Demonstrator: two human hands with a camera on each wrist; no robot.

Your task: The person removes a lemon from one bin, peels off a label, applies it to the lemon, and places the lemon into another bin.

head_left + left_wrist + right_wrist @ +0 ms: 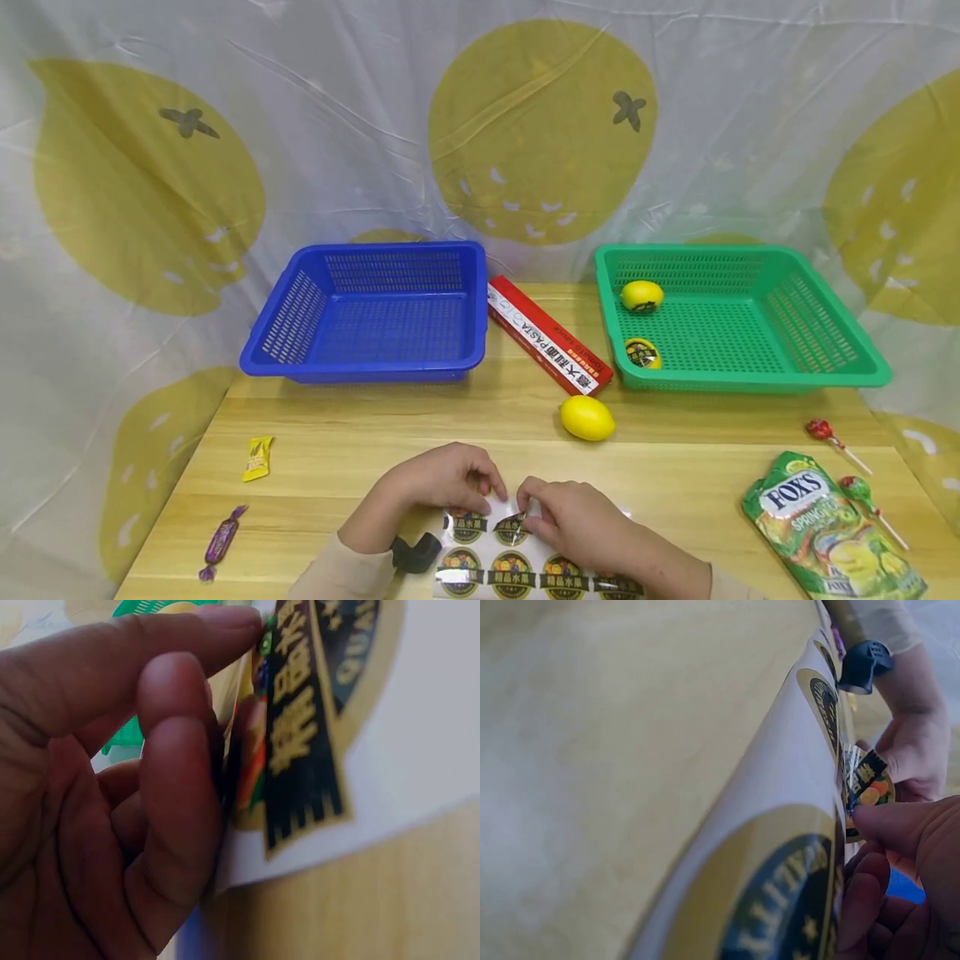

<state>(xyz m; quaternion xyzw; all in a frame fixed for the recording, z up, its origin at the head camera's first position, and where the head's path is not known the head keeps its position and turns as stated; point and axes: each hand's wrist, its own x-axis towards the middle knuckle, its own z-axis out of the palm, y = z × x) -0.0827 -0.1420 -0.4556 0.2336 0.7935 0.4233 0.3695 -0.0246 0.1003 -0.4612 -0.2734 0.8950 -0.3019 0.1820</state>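
A white sheet of round black-and-gold fruit stickers (488, 546) lies at the front of the table under both hands. My left hand (448, 477) pinches the sheet's far edge between thumb and fingers, close beside one printed label in the left wrist view. With thumb and forefinger, my right hand (585, 521) pinches a sticker (511, 528) in the top row; its edge is lifted and bent in the head view. The sheet bows upward in the right wrist view. Beyond the hands rests a plain yellow lemon (587, 417).
A blue basket (363, 371) stands back left. The green basket (750, 382) at right holds two lemons with stickers. Between them lies a red pasta box (551, 337). Wrapped candies (258, 458) are at left; lollipops (821, 429) and a FOX'S bag (832, 529) at right.
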